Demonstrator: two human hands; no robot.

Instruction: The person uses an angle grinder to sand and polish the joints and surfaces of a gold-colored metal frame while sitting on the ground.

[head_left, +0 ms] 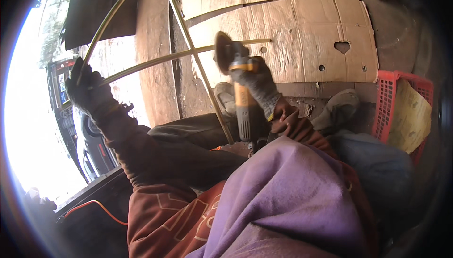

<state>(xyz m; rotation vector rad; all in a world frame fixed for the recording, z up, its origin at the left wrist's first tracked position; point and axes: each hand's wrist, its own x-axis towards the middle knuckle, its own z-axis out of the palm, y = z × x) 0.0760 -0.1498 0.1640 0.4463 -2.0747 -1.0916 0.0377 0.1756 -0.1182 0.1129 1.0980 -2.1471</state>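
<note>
My right hand [257, 79], in a grey work glove, is wrapped round the front of a yellow and black angle grinder [243, 104]. The grinder's body hangs down toward my lap, and its round brown disc [222, 53] faces left, close to a metal tube; whether they touch I cannot tell. At the far left my gloved left hand [86, 86] is closed on a frame of thin gold-coloured metal tubes [151, 62], where a curved tube and a crossing one come together. A straight tube crosses the others near the middle and runs down beside my knee.
Flattened cardboard [302, 41] with several holes covers the floor ahead. A red plastic crate [386, 102] holding a tan sheet [411, 116] stands at the right. An orange cord [96, 202] lies at lower left. Beyond the bright opening on the left, a vehicle [92, 140] is partly visible.
</note>
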